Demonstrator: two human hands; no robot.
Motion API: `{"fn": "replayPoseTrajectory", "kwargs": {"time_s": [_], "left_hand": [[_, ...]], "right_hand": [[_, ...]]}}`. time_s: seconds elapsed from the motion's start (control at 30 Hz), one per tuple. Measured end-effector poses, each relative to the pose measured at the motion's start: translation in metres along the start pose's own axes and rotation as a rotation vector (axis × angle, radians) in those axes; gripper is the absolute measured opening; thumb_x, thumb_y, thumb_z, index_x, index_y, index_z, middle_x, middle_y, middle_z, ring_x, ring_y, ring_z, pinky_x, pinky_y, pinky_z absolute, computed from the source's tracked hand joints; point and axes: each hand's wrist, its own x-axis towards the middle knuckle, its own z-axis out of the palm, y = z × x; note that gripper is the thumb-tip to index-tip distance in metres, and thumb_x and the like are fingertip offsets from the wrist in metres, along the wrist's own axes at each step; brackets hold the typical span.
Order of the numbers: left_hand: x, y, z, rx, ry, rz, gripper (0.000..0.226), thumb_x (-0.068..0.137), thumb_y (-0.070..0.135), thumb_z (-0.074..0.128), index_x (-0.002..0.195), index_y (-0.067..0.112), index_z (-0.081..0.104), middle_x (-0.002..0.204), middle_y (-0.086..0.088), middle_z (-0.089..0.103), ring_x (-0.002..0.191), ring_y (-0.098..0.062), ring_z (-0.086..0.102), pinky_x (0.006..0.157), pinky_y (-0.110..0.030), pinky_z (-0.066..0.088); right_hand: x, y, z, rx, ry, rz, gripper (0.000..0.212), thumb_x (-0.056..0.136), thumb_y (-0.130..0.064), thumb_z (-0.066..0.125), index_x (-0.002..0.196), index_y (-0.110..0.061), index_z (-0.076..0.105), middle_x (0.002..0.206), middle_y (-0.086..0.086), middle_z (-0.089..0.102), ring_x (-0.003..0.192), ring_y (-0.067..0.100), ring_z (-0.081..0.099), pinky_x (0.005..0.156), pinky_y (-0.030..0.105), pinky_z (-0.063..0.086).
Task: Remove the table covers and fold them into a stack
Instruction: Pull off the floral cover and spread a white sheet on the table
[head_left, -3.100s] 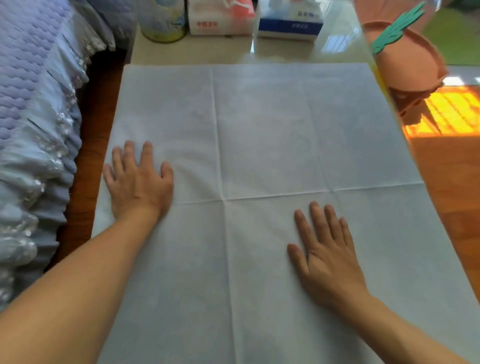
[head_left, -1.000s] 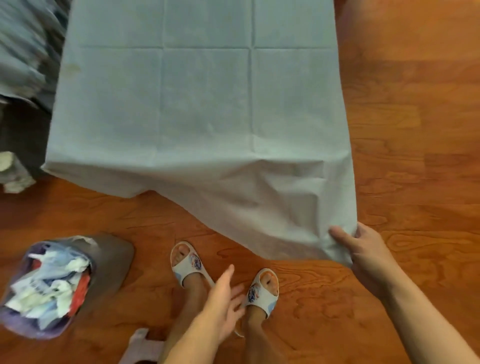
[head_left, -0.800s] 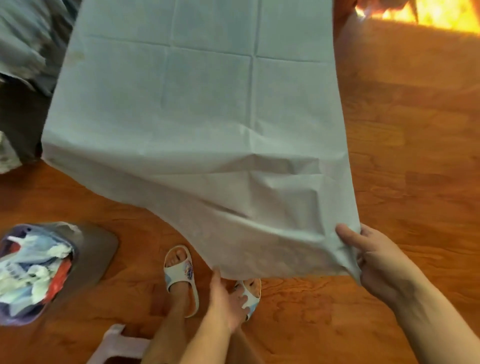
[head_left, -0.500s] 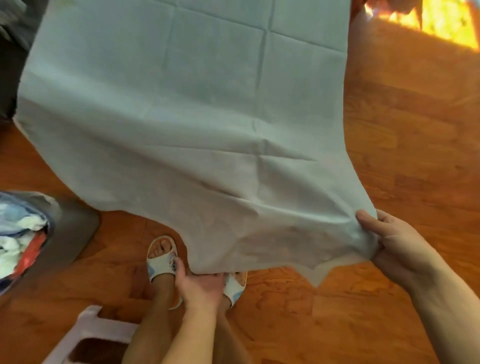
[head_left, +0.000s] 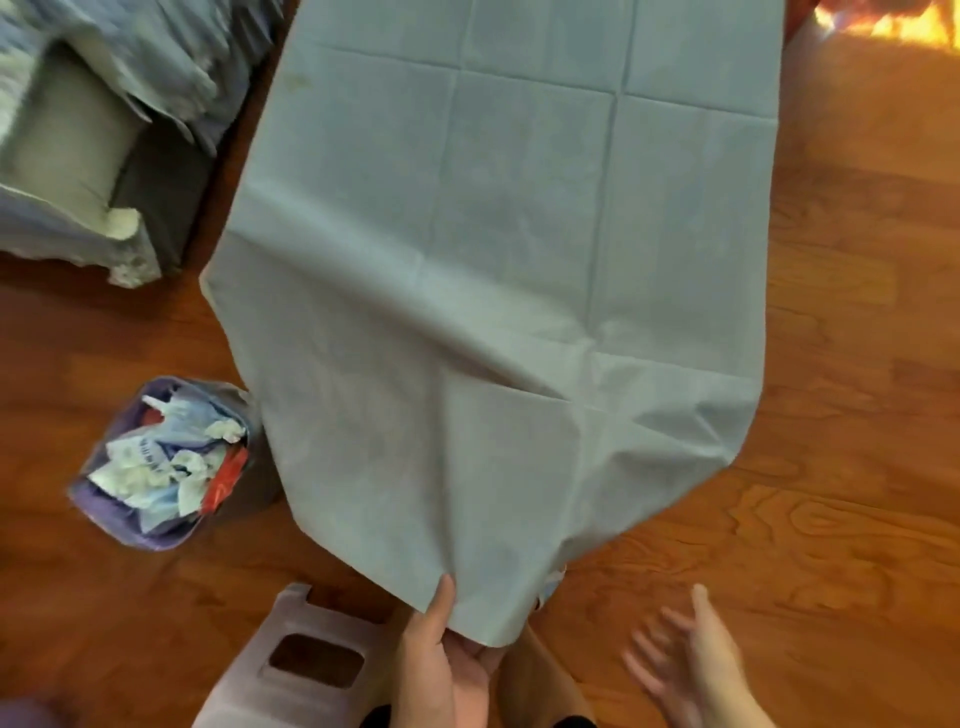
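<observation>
A person's left hand (head_left: 441, 660) pinches the near corner of a thin, pale grey-blue table cover (head_left: 498, 291) creased in a grid of old fold lines, thumb on top and fingers curled beneath. The right hand (head_left: 691, 670) hovers just beside that edge, holding nothing, its fingers spread and blurred. The sheet's far part lies flat on what appears to be the table, hidden under it, while the near end hangs off the edge and bunches toward the held corner. By this view the job is at an early stage: the cover is only partly lifted, no fold has been made, and no stack is visible. Below lies a glossy reddish-brown wooden floor (head_left: 831, 519), with a patch of bright sunlight at the upper right. A lilac waste bin (head_left: 156, 467) full of crumpled paper stands left of the sheet, a pale plastic stool (head_left: 291, 670) sits near the person's legs, and pale blue bedding (head_left: 104, 104) fills the upper left.
</observation>
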Motion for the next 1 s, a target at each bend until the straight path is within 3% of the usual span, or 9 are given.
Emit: {"fn": "replayPoseTrajectory", "kwargs": {"time_s": [0.13,0.27,0.43,0.53,0.6,0.67,0.8,0.9,1.0], "left_hand": [[-0.031,0.012,0.005,-0.054,-0.044,-0.100,0.053,0.084,0.026,0.063,0.134,0.009,0.061,0.118,-0.023,0.072,0.105,-0.046,0.069,0.061,-0.049,0.063],[-0.046,0.020,0.011,-0.012,-0.109,-0.089,0.047,0.089,0.024,0.059,0.133,0.008,0.061,0.119,-0.022,0.072,0.106,-0.042,0.071,0.079,-0.047,0.062],[-0.029,0.064,0.009,-0.048,-0.165,-0.049,0.043,0.101,0.035,0.045,0.133,0.013,0.063,0.123,-0.018,0.071,0.115,-0.041,0.065,0.105,-0.055,0.046],[0.007,0.102,0.002,-0.168,-0.062,0.007,0.052,0.100,0.054,0.044,0.128,0.018,0.068,0.123,-0.016,0.072,0.112,-0.041,0.068,0.102,-0.053,0.047],[0.035,0.131,-0.007,-0.240,0.050,0.077,0.050,0.101,0.056,0.041,0.123,0.020,0.069,0.114,-0.015,0.075,0.108,-0.040,0.069,0.094,-0.050,0.051],[0.053,0.166,-0.018,-0.309,0.129,0.085,0.051,0.102,0.051,0.039,0.128,0.017,0.066,0.114,-0.017,0.075,0.115,-0.040,0.065,0.094,-0.051,0.052],[0.039,0.243,-0.013,-0.259,0.125,0.110,0.039,0.103,0.021,0.049,0.140,0.014,0.059,0.096,-0.010,0.077,0.102,-0.026,0.069,0.066,-0.040,0.063],[-0.017,0.300,0.011,-0.191,0.038,0.295,0.038,0.098,0.023,0.054,0.135,0.017,0.061,0.117,-0.010,0.073,0.114,-0.029,0.067,0.089,-0.047,0.059],[-0.097,0.339,0.024,-0.026,0.010,0.611,0.035,0.089,0.024,0.056,0.121,0.018,0.068,0.110,-0.005,0.076,0.100,-0.024,0.074,0.084,-0.042,0.059]], "right_hand": [[-0.039,0.077,0.054,0.340,-0.576,0.300,0.071,0.083,-0.070,0.058,0.115,-0.008,0.072,0.106,0.018,0.073,0.100,0.037,0.069,0.084,0.051,0.050],[-0.055,0.079,0.085,0.503,-0.631,0.195,0.038,0.090,-0.059,0.066,0.121,-0.039,0.072,0.149,0.020,0.050,0.139,0.037,0.047,0.114,0.054,0.038],[-0.097,0.053,0.050,0.832,-0.533,-0.020,0.127,0.019,-0.007,0.104,0.138,-0.013,0.061,0.135,0.009,0.065,0.126,0.032,0.061,0.103,0.048,0.046],[-0.122,0.044,0.032,0.851,-0.628,-0.075,0.123,0.042,-0.020,0.103,0.150,-0.012,0.046,0.144,0.015,0.057,0.133,0.031,0.055,0.111,0.047,0.036],[-0.161,0.024,0.029,0.338,-0.536,-0.557,0.077,0.103,-0.046,0.045,0.155,-0.011,0.000,0.161,0.016,0.007,0.153,0.027,0.022,0.123,0.046,0.007],[-0.176,0.011,0.015,0.495,-0.760,-0.644,0.054,0.102,-0.050,-0.013,0.145,-0.019,-0.022,0.157,0.008,-0.022,0.155,0.026,-0.009,0.121,0.044,-0.014],[-0.229,-0.016,0.026,0.579,-0.485,-0.576,0.057,0.100,-0.043,0.045,0.146,-0.009,0.049,0.143,0.012,0.058,0.126,0.025,0.062,0.088,0.043,0.058],[-0.265,-0.031,0.035,0.532,-0.345,-0.620,0.092,0.056,-0.043,0.080,0.138,-0.009,0.055,0.128,0.012,0.069,0.115,0.026,0.068,0.085,0.042,0.060],[-0.282,-0.039,0.037,0.515,-0.271,-0.623,0.052,0.094,-0.036,0.061,0.140,-0.013,0.054,0.125,0.009,0.071,0.114,0.026,0.068,0.084,0.044,0.061]]}}
